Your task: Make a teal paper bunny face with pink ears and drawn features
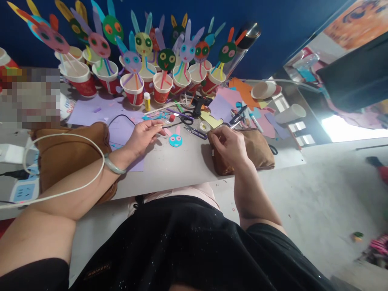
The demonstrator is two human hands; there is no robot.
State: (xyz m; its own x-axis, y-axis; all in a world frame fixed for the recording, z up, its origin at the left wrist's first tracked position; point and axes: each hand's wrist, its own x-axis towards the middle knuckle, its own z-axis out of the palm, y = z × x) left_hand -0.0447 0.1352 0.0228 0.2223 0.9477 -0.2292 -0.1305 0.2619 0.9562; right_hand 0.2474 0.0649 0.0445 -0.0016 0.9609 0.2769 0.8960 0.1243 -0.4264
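Note:
A small blue paper face (176,140) with pink ears and round pink eyes lies on the grey table (169,165) between my hands. My left hand (145,135) is just left of it, fingertips pinched together on something small and thin that I cannot make out. Over the left end of a brown pouch (257,149) is my right hand (227,143), its thumb and fingers drawn together; what they hold, if anything, is hidden. Scissors (196,132) and a roll of clear tape (205,127) lie between the hands, beyond the face.
Red and white cups (132,91) with paper rabbit heads line the back. A glue stick (147,102), black glue gun (200,106), markers and coloured paper (224,104) lie before them. At left are a brown cushion (72,157), a white cable and a power strip (26,192).

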